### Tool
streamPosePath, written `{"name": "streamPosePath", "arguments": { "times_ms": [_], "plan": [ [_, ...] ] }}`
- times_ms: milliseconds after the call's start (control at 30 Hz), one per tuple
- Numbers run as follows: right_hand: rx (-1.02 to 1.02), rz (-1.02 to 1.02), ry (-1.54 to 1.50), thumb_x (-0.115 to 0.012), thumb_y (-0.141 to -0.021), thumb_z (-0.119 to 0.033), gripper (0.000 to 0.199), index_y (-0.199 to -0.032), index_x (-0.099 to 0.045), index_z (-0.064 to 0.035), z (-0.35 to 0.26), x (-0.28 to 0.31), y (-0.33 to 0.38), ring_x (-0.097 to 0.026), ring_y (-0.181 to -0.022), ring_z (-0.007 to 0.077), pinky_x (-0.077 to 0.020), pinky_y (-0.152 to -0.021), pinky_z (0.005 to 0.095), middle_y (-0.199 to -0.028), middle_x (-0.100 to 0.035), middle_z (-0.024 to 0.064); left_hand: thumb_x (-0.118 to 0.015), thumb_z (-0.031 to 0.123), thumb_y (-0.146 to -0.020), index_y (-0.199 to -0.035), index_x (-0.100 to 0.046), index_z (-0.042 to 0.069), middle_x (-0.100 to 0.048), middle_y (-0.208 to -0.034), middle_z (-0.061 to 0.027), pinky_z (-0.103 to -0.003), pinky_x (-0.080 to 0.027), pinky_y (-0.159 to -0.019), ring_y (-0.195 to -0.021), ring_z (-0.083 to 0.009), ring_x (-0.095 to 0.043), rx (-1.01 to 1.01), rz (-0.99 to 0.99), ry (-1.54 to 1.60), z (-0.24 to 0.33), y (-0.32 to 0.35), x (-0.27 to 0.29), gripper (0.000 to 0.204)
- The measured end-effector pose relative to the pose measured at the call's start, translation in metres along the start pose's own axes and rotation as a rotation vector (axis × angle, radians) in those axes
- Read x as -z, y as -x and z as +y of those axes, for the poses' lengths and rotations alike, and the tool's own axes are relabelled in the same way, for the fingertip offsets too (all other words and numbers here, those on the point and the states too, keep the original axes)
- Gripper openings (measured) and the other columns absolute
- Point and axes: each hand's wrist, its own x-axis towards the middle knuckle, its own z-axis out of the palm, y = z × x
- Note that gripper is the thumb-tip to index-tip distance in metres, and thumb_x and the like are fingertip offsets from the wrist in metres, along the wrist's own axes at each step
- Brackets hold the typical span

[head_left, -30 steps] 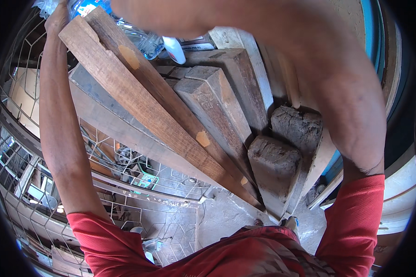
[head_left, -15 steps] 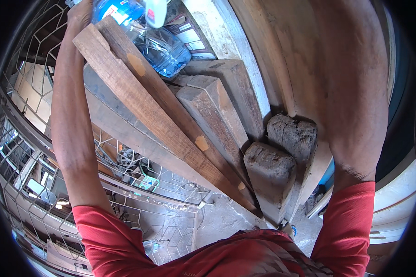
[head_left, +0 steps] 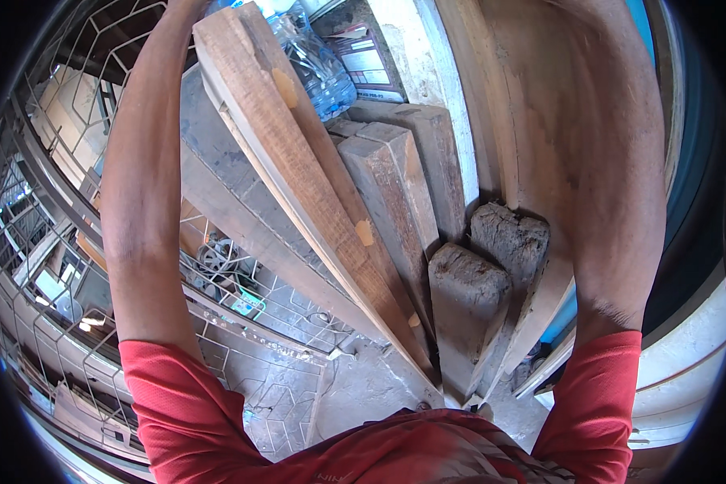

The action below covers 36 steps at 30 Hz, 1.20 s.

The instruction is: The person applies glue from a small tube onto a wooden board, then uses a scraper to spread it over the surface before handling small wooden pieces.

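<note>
My bare left forearm (head_left: pixel 141 169) rises along the left side and leaves at the top edge; the hand is cut off. On the right, my other arm (head_left: pixel 617 177) also runs out at the top, its hand out of sight. Just right of my left forearm leans a long brown wooden beam (head_left: pixel 298 149) with a lighter patch, close alongside another beam (head_left: pixel 361 232) with pale spots. Beside them stand several square timber posts (head_left: pixel 377 173) and two dark, rough-ended wood blocks (head_left: pixel 469 282). What either hand holds cannot be seen.
Behind the beams lies a clear blue plastic bottle (head_left: pixel 319 68) next to a framed printed sheet (head_left: pixel 371 60). A whitish post (head_left: pixel 444 97) and a wooden panel (head_left: pixel 532 121) stand at the back. Metal grille (head_left: pixel 81 48) spans the left; a grey floor (head_left: pixel 363 387) lies below.
The view has shifted, so the beams' upper ends sit further right and higher. The bottle is now largely cut by the top edge. My left hand, partly visible before, has left the frame.
</note>
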Motion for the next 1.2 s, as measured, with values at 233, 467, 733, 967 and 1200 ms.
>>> {"name": "streamPosePath", "arguments": {
  "times_ms": [233,467,733,967,1200],
  "plan": [
    [-0.159,0.137,-0.035,-0.063,-0.095,-0.008,0.015,-0.093,-0.071,0.0051,-0.003,-0.006,0.009,-0.061,-0.067,0.0140,-0.0504,-0.063,0.0332,-0.074,-0.066,0.0077,-0.073,0.054,-0.089,-0.137,-0.055,-0.004,-0.071,-0.114,-0.0262,-0.042,-0.052,-0.096,-0.109,-0.0360,-0.068,-0.261,0.360,0.055,-0.001,0.032,0.014,0.077],
    [-0.410,0.036,-0.240,-0.062,-0.101,-0.006,0.011,-0.094,-0.070,-0.0006,-0.045,0.024,0.035,-0.057,-0.065,0.0084,-0.0446,-0.057,0.0237,-0.072,-0.064,0.0037,-0.064,0.049,-0.095,-0.144,-0.046,-0.004,-0.062,-0.129,-0.0228,-0.043,-0.048,-0.102,-0.117,-0.0274,-0.062,0.038,0.243,0.680,-0.055,-0.003,0.037,0.075],
    [-0.380,0.095,-0.064,-0.068,-0.098,-0.008,0.009,-0.102,-0.074,-0.0036,-0.077,0.038,0.087,-0.061,-0.074,0.0110,-0.0489,-0.066,0.0273,-0.085,-0.066,0.0040,-0.069,0.036,-0.093,-0.137,-0.053,-0.012,-0.067,-0.126,-0.0177,-0.038,-0.051,-0.092,-0.107,-0.0225,-0.064,-0.061,-0.064,0.445,-0.150,-0.011,0.014,0.067],
    [-0.464,0.054,0.035,-0.068,-0.097,-0.003,0.008,-0.102,-0.074,-0.0028,-0.096,0.061,0.100,-0.059,-0.068,0.0076,-0.0472,-0.060,0.0237,-0.085,-0.063,0.0027,-0.075,0.030,-0.087,-0.118,-0.072,-0.006,-0.073,-0.105,-0.0099,-0.039,-0.052,-0.083,-0.093,-0.0201,-0.065,-0.035,-0.697,-0.334,-0.079,0.014,0.021,0.048],
    [-0.451,0.035,0.124,-0.069,-0.095,0.000,0.008,-0.102,-0.074,-0.0028,-0.100,0.069,0.115,-0.059,-0.068,0.0076,-0.0462,-0.058,0.0229,-0.085,-0.063,0.0034,-0.064,0.035,-0.095,-0.129,-0.065,-0.003,-0.069,-0.121,-0.0129,-0.038,-0.048,-0.099,-0.113,-0.0207,-0.061,0.107,-0.744,0.230,-0.078,0.026,0.038,0.051]
  ]
}}
